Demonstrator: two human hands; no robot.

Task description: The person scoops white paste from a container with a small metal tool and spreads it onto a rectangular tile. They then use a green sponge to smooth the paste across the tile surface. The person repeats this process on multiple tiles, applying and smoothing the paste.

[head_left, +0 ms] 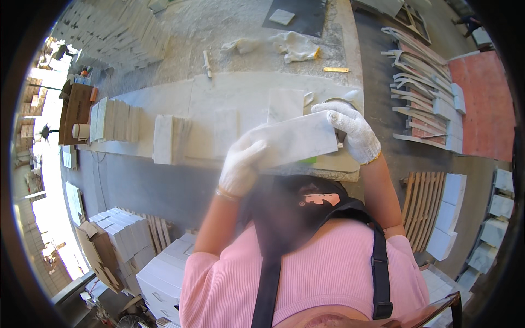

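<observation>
A rectangular pale marble tile (298,138) is held tilted above the front edge of the worktable, in front of my black apron. My left hand (243,164), in a white knit glove, grips its left end, with the thumb lying on the face. My right hand (355,131), in a matching glove, is closed at the tile's right end. Something dark shows beneath my right fingers, too covered to name. Under the raised tile, another flat marble tile (285,102) lies on the table beside small leaf-shaped pale pieces (309,98).
Upright tile stacks (163,139) (112,120) stand along the table's left part. Loose white gloves (295,47), a white stick-like tool (207,64) and a yellow strip (336,69) lie farther back. Curved pale pieces (421,90) are stacked at right; white boxes (164,276) stand at lower left.
</observation>
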